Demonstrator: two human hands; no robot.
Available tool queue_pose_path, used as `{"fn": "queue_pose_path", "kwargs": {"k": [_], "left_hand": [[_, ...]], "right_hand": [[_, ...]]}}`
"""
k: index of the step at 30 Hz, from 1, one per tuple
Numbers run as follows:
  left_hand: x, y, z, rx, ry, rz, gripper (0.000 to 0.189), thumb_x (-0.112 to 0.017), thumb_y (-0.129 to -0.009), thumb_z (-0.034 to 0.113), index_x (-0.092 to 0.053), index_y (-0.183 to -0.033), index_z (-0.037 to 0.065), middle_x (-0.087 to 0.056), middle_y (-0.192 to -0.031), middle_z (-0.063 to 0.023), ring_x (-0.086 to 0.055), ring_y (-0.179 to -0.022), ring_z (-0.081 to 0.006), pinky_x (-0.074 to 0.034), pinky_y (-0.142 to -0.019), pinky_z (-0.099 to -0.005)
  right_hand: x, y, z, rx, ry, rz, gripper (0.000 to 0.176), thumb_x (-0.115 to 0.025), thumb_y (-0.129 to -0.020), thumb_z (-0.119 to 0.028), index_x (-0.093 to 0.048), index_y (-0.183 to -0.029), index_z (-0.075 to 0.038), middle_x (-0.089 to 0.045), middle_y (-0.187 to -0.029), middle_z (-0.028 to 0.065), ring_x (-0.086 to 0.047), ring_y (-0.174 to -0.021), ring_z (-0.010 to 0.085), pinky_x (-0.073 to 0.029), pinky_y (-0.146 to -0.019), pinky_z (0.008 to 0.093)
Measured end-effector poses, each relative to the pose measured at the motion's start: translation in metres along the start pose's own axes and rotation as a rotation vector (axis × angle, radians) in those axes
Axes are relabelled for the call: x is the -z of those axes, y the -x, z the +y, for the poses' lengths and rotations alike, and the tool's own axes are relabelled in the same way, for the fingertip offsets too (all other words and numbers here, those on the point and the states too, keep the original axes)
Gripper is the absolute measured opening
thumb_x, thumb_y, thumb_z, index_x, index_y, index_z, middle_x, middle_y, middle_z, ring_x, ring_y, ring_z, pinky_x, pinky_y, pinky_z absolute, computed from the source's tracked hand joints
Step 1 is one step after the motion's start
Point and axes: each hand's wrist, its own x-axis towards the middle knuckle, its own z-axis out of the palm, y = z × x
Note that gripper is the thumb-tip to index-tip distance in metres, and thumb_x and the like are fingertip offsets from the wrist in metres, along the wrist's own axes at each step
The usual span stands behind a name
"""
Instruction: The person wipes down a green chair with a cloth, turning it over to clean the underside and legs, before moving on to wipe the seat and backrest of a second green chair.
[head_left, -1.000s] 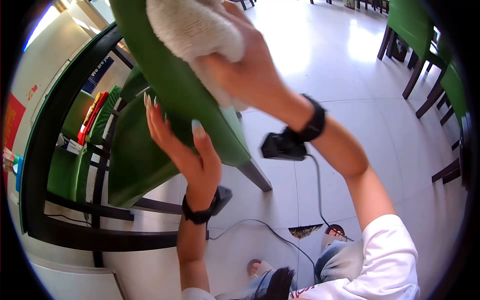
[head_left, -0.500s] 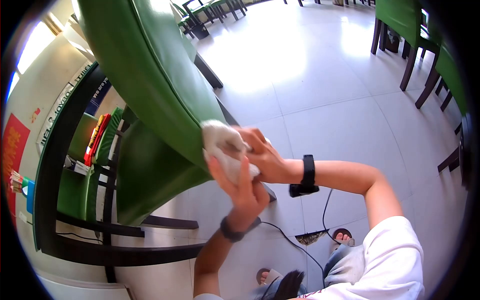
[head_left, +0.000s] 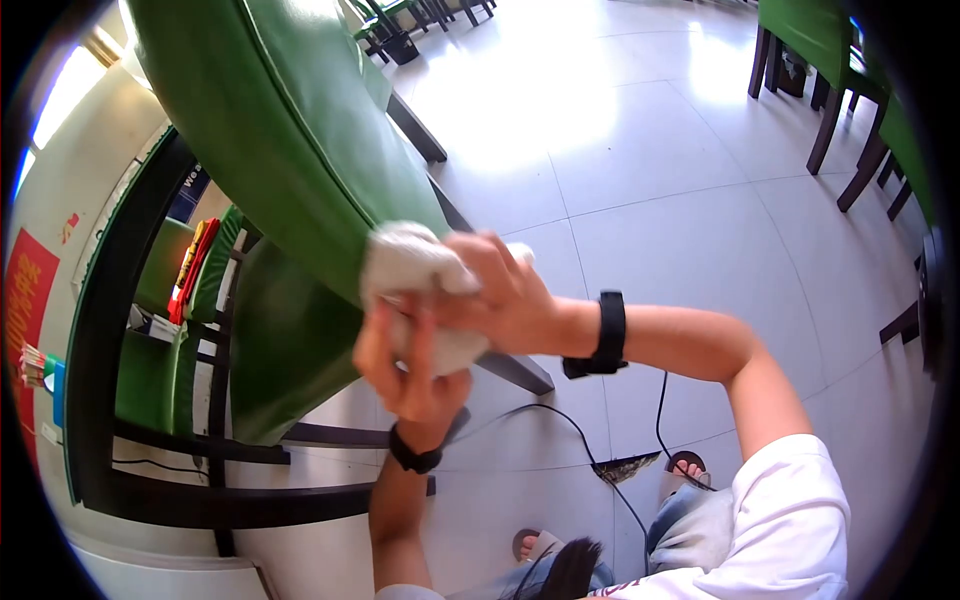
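A white cloth (head_left: 408,262) is bunched between my two hands, pressed against the edge of a green padded chair (head_left: 290,130). My right hand (head_left: 505,298) grips the cloth from the right, fingers curled into it. From below, my left hand (head_left: 418,372) is closed around the cloth's lower part, its fingers slightly blurred. A small end of cloth shows beyond the right hand. The chair stands tilted in view, its backrest reaching to the top and its green seat (head_left: 285,345) behind the hands. Each wrist wears a black band.
A dark-framed table (head_left: 250,508) stands at left, with a blue holder (head_left: 57,392) of sticks near its edge. Black cables (head_left: 585,440) run across the tiled floor near a dark gap (head_left: 628,467) and my feet. Other green chairs (head_left: 805,40) stand at right.
Both hands and the cloth have moved left along the chair's edge. My left hand has closed more around the cloth.
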Motion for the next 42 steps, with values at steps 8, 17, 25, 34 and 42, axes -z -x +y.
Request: {"fn": "queue_pose_path", "kwargs": {"k": [8,17,25,34,42], "left_hand": [[0.010,0.074,0.020,-0.070,-0.069,-0.451,0.049,-0.062,-0.076,0.010,-0.057,-0.125,0.007,-0.049,-0.131,-0.0221,-0.050,-0.117,-0.0407,-0.038,-0.100,-0.0550],[0.007,-0.146,-0.014,-0.349,-0.308,0.061,0.050,-0.049,-0.082,0.013,-0.052,-0.131,0.006,-0.040,-0.142,-0.0194,-0.040,-0.130,-0.0396,-0.035,-0.104,-0.0529],[-0.036,-0.060,0.029,-0.018,-0.416,-0.485,0.033,-0.054,-0.077,0.011,-0.064,-0.108,0.005,-0.062,-0.117,-0.0146,-0.054,-0.116,-0.0286,-0.023,-0.112,-0.0524],[-0.054,0.013,0.045,-0.101,-0.180,-0.724,0.038,-0.057,-0.079,0.017,-0.061,-0.113,0.000,-0.060,-0.120,-0.0159,-0.051,-0.120,-0.0332,-0.023,-0.112,-0.0493],[0.001,-0.053,0.015,-0.020,-0.233,-0.151,0.057,-0.056,-0.085,0.024,-0.042,-0.138,0.008,-0.023,-0.147,-0.0286,-0.027,-0.132,-0.0517,-0.028,-0.103,-0.0612]], "right_hand": [[0.017,0.098,-0.011,-0.296,-0.385,-0.294,0.040,-0.075,-0.075,-0.019,-0.065,-0.113,-0.016,-0.041,-0.125,0.0123,-0.050,-0.113,0.0300,-0.051,-0.091,0.0365],[-0.004,-0.128,0.009,-0.153,-0.445,0.354,0.057,-0.072,-0.073,-0.011,-0.057,-0.127,-0.010,-0.047,-0.115,0.0132,-0.049,-0.108,0.0264,-0.048,-0.080,0.0370],[-0.044,0.031,0.031,-0.727,-0.664,0.130,0.030,-0.062,-0.083,-0.011,-0.060,-0.110,0.001,-0.056,-0.103,0.0187,-0.057,-0.096,0.0310,-0.046,-0.083,0.0378],[-0.010,0.103,0.026,-0.809,-0.556,-0.149,0.030,-0.063,-0.085,-0.015,-0.058,-0.109,0.001,-0.063,-0.103,0.0126,-0.058,-0.094,0.0173,-0.049,-0.081,0.0325],[0.008,-0.124,0.020,-0.388,-0.457,0.249,0.020,-0.063,-0.086,-0.008,-0.058,-0.101,0.003,-0.057,-0.107,0.0124,-0.060,-0.092,0.0189,-0.049,-0.075,0.0298]]}}
